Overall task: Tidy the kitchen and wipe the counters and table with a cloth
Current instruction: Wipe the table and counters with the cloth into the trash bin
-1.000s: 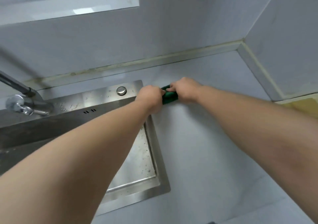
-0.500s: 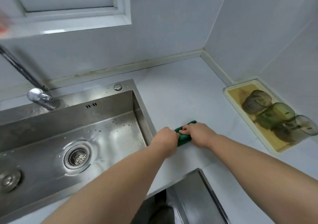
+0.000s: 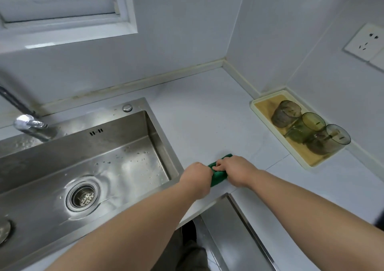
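Two hands on one cloth. The left hand (image 3: 196, 179) and right hand (image 3: 234, 172) sat side by side at lower centre of the frame. The fingers of each were curled round the green cloth (image 3: 218, 177), which was bunched into a tight roll between them. The roll was pressed onto the white counter (image 3: 207, 114), just right of the sink (image 3: 162, 146) and near the counter's front edge. Only a short strip of green showed between the knuckles, with a corner poking past the right hand. The palms were hidden.

Around them:
- Water drops lay on the sink floor near the drain (image 3: 83, 196). The faucet (image 3: 31, 125) was at the left edge of the frame.
- A cream tray (image 3: 254, 104) at the right of the frame held three tinted glasses (image 3: 313, 123) close together. With the wide lens I could not tell whether they stood upright or tipped.
- A wall socket (image 3: 367, 42) was at upper right, well apart from the cloth.

Judged risks from here:
- Missed patches: rolled this narrow, the cloth covers a thin band per pass, so streaks between passes seem likely unless it is opened out.
- Spill over the front: a stroke toward the bottom of the frame would push any grit or moisture off the edge.
- Knocked tray: a long two-handed stroke to the right could hit the tray rim and rattle or topple the glasses.
- Wetter cloth: drifting left over the sink rim could pick up water and smear it back across the counter.
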Demonstrator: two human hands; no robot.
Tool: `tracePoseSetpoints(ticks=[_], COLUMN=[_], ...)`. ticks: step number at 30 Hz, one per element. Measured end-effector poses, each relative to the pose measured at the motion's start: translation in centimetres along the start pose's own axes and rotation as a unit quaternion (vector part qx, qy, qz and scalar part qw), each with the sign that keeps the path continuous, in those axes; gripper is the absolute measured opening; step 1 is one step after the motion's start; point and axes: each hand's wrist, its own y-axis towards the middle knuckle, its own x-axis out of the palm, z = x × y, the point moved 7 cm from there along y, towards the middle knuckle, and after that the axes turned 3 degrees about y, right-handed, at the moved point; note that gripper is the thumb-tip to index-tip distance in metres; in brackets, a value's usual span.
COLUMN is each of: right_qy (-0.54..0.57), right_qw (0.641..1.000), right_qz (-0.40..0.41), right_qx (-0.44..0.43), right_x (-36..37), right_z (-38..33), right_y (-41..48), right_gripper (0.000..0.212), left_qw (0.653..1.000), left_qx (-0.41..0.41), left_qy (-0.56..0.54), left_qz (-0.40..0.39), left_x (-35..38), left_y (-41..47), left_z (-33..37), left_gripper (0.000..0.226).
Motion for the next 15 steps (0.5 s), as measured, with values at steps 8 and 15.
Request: tracePoseSetpoints(ticks=[8, 15], right_qy=[0.123, 0.072], right_qw=[0.991, 0.993], right_qz=[-0.013, 0.072], right_qx=[0.046, 0.051], right_x=[-8.1, -21.3], right_z=[3.7, 11.3], right_y=[4.3, 12.7], right_gripper=[0.048, 0.042], left_qw=[0.997, 0.999], left_qx=[0.015, -0.019], left_qy=[-0.041, -0.007], left_qz=[-0.059, 0.046], left_x=[-9.5, -22.3], left_y=[5.8, 15.7], left_z=[-4.0, -9.0], left_gripper=[0.030, 0.029])
